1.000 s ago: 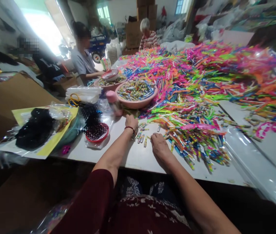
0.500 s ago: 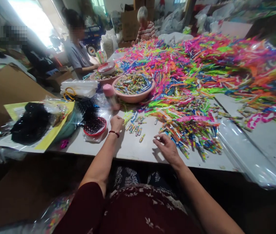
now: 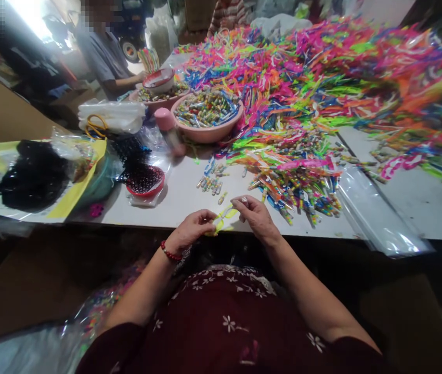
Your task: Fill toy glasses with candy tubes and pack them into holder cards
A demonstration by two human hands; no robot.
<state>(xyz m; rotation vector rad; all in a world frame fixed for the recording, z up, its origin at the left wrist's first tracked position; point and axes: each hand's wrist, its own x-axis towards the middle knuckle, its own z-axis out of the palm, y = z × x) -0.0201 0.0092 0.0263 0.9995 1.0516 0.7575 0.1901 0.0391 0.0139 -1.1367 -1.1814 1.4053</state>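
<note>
My left hand (image 3: 193,228), with a red bead bracelet at the wrist, pinches one end of a yellow plastic strip (image 3: 225,214) with a pale patch along it. The thumb and fingers of my right hand (image 3: 257,215) are closed at the strip's other end. Both hands are over the table's front edge. Just beyond them lie several small patterned tubes (image 3: 210,185), one of them apart from the group. To the right of my right hand, a heap of colourful strips with tube ends (image 3: 302,189) spreads over the white table (image 3: 182,195).
A pink basin (image 3: 205,134) full of small tubes stands behind a pink-capped bottle (image 3: 168,130). On the left are a red basket (image 3: 148,184) and a black plastic bag (image 3: 36,176). Clear plastic sheeting (image 3: 380,213) overhangs the right front edge. A person (image 3: 102,57) works at far left.
My left hand has come back toward me from beside the tubes, with the yellow strip now in it. My right hand has moved left to meet it. The view has tilted down.
</note>
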